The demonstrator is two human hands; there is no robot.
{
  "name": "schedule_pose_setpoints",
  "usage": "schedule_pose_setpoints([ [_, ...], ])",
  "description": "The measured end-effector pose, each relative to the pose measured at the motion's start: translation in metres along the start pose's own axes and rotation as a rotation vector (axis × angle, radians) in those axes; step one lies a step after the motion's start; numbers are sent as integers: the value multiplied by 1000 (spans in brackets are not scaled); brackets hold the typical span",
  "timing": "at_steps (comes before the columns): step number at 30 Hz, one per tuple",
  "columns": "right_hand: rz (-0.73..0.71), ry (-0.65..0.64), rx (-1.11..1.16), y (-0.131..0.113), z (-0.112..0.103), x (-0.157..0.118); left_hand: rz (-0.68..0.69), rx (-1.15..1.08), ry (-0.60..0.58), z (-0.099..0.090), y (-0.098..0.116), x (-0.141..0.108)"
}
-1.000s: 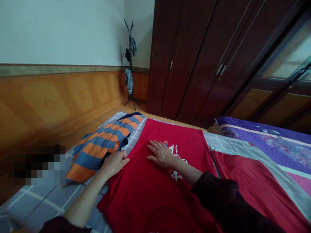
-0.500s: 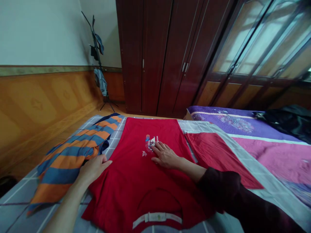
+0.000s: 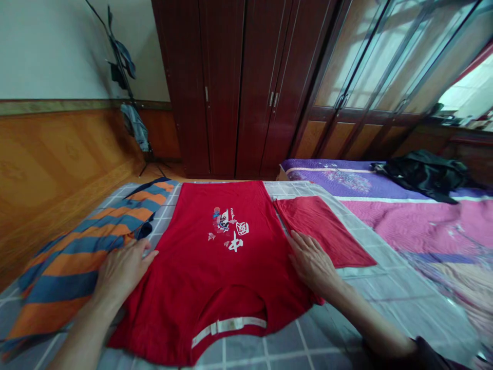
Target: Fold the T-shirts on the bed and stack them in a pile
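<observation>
The shirt point(image 3: 204, 264) lies spread on the sheet point(image 3: 323, 341), collar nearest the person. The right hand point(image 3: 314, 262) rests open at its right edge; the left hand point(image 3: 125, 267) is at the opposite edge, its grip unclear. Striped cloth point(image 3: 79, 257) lies left, red cloth point(image 3: 325, 231) right.

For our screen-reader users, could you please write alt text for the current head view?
A printed red T-shirt lies spread on a checked sheet, left hand and right hand at opposite edges; a striped garment and red cloth flank it.
</observation>
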State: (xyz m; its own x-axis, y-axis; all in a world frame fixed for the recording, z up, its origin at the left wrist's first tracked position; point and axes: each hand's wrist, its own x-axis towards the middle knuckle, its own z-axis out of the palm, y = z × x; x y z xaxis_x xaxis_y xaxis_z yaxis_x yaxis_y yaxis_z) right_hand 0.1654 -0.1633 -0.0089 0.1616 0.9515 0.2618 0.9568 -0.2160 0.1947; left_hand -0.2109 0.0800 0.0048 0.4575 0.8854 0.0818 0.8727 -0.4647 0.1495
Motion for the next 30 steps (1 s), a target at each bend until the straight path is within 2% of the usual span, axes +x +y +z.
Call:
schedule_pose_setpoints([
  [2, 67, 5, -13, 8, -4, 0, 198, 20, 29, -9, 26, -5],
  [6, 168, -67, 44, 18, -16, -1, 560, 3, -109, -29, 97, -6],
  [10, 286, -7, 155, 17, -20, -6, 805, 8, -183, -39, 177, 19],
  [13, 429, 80, 235, 18, -17, -12, 857, -54, -184, -27, 231, 47],
  [16, 479, 68, 217, 20, -11, -17, 867, -125, -139, 5, 272, 64],
  [19, 445, 15, 182, 18, -8, -17, 847, -177, -94, 44, 293, 66],
  [21, 462, 64, 249, 16, -8, -17, 812, -195, -86, 67, 296, 64],
  [23, 545, 140, 397, 16, -8, -19, 771, -210, -80, 83, 294, 63],
  [27, 745, 217, 761, 21, -2, -32, 738, -227, -92, 92, 285, 68],
  [30, 816, 206, 893, 26, 5, -46, 793, -191, -107, 92, 283, 70],
])
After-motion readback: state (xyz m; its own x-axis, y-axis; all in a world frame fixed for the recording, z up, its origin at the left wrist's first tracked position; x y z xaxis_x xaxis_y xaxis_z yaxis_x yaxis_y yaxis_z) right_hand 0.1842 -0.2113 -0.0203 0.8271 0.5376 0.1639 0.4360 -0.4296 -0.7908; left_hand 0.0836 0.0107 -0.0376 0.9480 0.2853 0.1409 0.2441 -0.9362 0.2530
